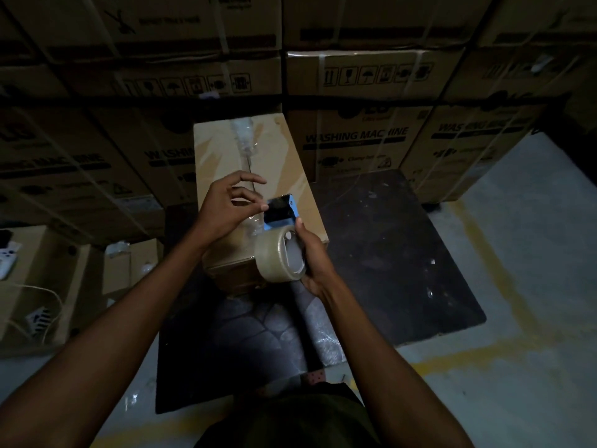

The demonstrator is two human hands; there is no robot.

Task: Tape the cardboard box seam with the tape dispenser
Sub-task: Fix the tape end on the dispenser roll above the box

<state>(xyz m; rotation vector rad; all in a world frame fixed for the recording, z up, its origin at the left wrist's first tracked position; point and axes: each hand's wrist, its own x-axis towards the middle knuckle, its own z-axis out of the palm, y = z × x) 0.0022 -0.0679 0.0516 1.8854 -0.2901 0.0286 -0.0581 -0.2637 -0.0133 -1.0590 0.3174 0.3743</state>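
A brown cardboard box [219, 150] stands in front of me on a dark mat, with crumpled clear tape along the far part of its top seam. My right hand [315, 257] grips a blue tape dispenser [280, 213] with a roll of clear tape [274, 255], held above the near end of the box top. My left hand [227, 206] hovers over the seam, thumb and forefinger pinching at the dispenser's front edge, the other fingers spread. Whether it holds the tape end is too dim to tell.
Large strapped washing machine cartons [358, 137] form a wall behind and to both sides. Smaller open cartons [48, 270] with loose string sit at the left. The dark mat [403, 253] lies on a grey concrete floor [533, 237] with yellow lines at the right.
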